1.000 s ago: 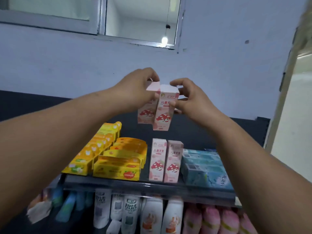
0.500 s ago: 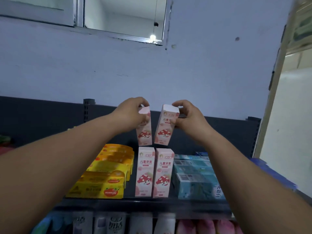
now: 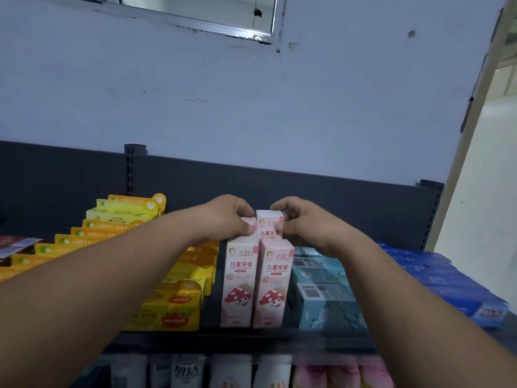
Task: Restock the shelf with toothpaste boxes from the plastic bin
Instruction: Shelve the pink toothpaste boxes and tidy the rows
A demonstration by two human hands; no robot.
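Two pink kids' toothpaste boxes stand upright at the front of the dark shelf [image 3: 251,336], the left front box [image 3: 237,281] beside the right front box [image 3: 272,284]. Right behind them, my left hand [image 3: 226,219] grips the top of a third pink box [image 3: 250,223], mostly hidden by my fingers. My right hand [image 3: 300,222] pinches the top of a fourth pink box [image 3: 269,224]. Both held boxes are upright, low behind the front pair. The plastic bin is out of view.
Yellow and orange toothpaste boxes [image 3: 167,301] fill the shelf to the left, teal boxes [image 3: 321,289] lie stacked to the right, and blue packs [image 3: 447,278] sit farther right. A dark back panel [image 3: 335,197] closes the shelf. Tubes stand on the lower shelf [image 3: 229,371].
Both hands have come down with their pink boxes from the air above the shelf to just behind the front pair. The camera has also moved closer to the shelf.
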